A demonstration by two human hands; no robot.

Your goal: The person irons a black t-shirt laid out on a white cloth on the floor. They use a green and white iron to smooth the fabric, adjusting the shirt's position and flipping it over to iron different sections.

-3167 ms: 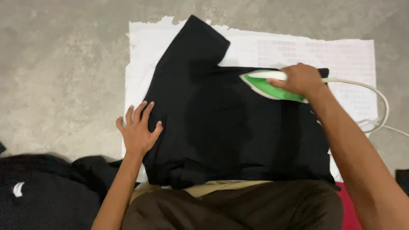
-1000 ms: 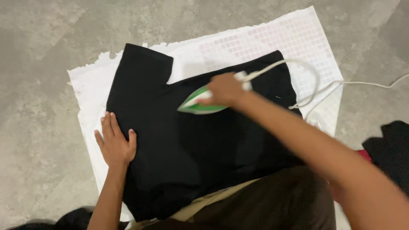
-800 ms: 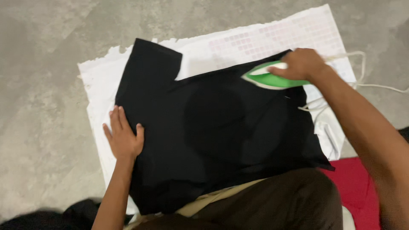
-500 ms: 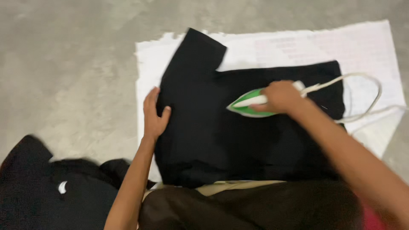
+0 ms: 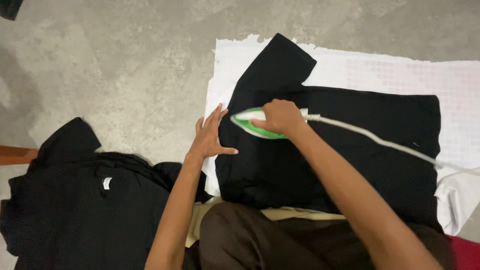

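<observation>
A black shirt [image 5: 360,145] lies spread flat on a white cloth [image 5: 400,75] on the concrete floor. My right hand [image 5: 280,116] grips the handle of a green and white iron [image 5: 250,125], which rests on the shirt's left part with its tip pointing left. A white cord [image 5: 380,142] trails from the iron to the right. My left hand [image 5: 210,137] lies flat with fingers spread on the left edge of the shirt and cloth, just left of the iron's tip.
A heap of black garments [image 5: 85,200] with a small white label lies at the lower left. My knees in brown trousers [image 5: 280,240] are at the bottom. A red cloth [image 5: 467,252] shows at the bottom right corner, a brown strip [image 5: 15,154] at the left edge.
The iron has slid left across the shirt, from its right part to its left edge near my left hand. My left hand stays pressed at the shirt's left edge.
</observation>
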